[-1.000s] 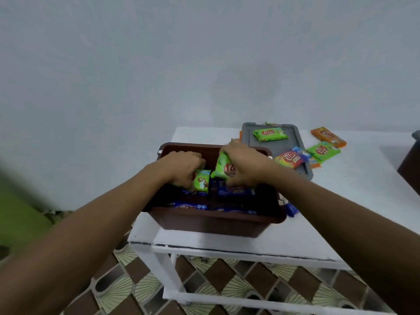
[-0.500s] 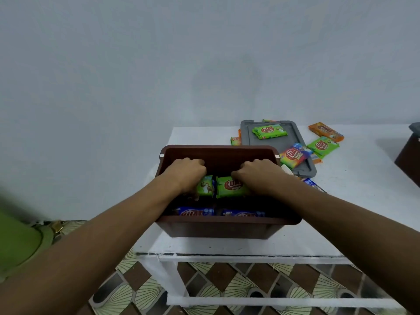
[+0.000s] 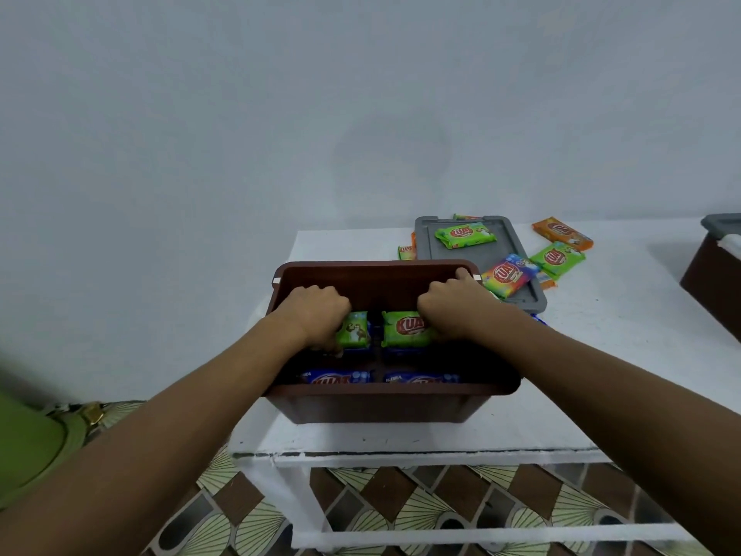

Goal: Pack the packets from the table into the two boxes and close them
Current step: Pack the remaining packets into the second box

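While both hands are lowered into the brown box (image 3: 381,407), which is set at the near edge of the white table (image 3: 601,335), two green packets are held side by side in its far half. The left hand (image 3: 316,311) is curled, knuckles up, over the left end of the left green packet (image 3: 355,335), and that packet is gripped by its fingers and thumb. The right hand (image 3: 453,311) is curled over the right end of the right green packet (image 3: 405,329), which is gripped likewise; one finger is stretched out to the far right corner of the box rim. The two packets are laid flat, just apart from each other, and blue wrapping is seen beneath them. Two blue packets are seen along the near wall of the box, one left (image 3: 337,377) and one right (image 3: 421,379).

Beyond the box, to the right, a grey lid (image 3: 481,258) is laid flat on the table. A third green packet (image 3: 465,234) is rested on its far part, and a multicoloured packet (image 3: 507,274) is laid across its right edge. Further right on the table a fourth green packet (image 3: 557,258) and, beyond it, an orange packet (image 3: 561,233) are laid. A small packet (image 3: 405,252) is seen just left of the lid. At the right edge of the view a second brown box (image 3: 709,282) is partly shown, with grey at its top.
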Demonstrator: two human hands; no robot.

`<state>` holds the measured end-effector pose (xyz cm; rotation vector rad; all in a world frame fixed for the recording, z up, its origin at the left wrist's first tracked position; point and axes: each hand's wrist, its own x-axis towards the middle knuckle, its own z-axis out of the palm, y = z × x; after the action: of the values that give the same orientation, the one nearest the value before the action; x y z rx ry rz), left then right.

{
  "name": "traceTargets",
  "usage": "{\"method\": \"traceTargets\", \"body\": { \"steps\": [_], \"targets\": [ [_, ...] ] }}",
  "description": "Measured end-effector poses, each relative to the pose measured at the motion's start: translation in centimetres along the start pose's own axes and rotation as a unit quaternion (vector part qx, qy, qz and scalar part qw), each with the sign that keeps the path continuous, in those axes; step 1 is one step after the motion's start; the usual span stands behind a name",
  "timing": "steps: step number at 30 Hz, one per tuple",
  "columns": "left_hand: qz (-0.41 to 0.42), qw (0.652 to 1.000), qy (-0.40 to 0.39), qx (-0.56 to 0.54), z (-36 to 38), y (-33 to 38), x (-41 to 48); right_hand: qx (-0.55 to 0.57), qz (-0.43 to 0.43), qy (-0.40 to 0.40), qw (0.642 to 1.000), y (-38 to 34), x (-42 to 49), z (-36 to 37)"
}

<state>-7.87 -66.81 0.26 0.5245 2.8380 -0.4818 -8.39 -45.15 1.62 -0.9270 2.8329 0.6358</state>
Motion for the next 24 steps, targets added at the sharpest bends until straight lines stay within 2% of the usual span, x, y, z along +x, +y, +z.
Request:
{"method": "traceTargets", "body": {
  "steps": [2, 4, 8, 10, 12, 14, 18, 21, 24],
  "targets": [
    [0.016, 0.999, -0.006, 0.028, -0.3, 0.1, 0.1, 0.027, -0.011, 0.014, 0.999, 0.6, -0.3, 0.3],
    [0.026, 0.998, -0.011, 0.055, -0.6, 0.2, 0.2, 0.079, -0.023, 0.09, 0.993, 1.0, -0.7, 1.1],
    [0.026, 0.998, 0.005, 0.056, -2.4, 0.8, 0.6, 0.244, -0.01, 0.276, 0.93, 3.4, -2.1, 2.7],
    [0.031, 0.998, 0.048, 0.028, -3.6, 1.3, 1.1, 0.28, 0.011, 0.342, 0.897, 5.3, -3.1, 3.9],
    [0.036, 0.993, 0.109, -0.015, -5.0, 2.4, 2.1, 0.274, 0.032, 0.37, 0.887, 7.6, -4.3, 5.9],
    [0.049, 0.982, 0.173, -0.062, -6.4, 4.1, 3.2, 0.273, 0.057, 0.35, 0.894, 9.7, -5.6, 8.3],
    [0.071, 0.95, 0.274, -0.134, -9.1, 8.8, 5.8, 0.276, 0.13, 0.257, 0.917, 14.7, -8.3, 13.3],
    [0.081, 0.95, 0.261, -0.152, -10.5, 12.2, 8.8, 0.273, 0.2, 0.156, 0.928, 18.5, -9.3, 16.3],
    [0.075, 0.96, 0.226, -0.146, -11.4, 14.6, 12.0, 0.275, 0.223, 0.08, 0.932, 21.4, -8.8, 18.6]
  ]
}}
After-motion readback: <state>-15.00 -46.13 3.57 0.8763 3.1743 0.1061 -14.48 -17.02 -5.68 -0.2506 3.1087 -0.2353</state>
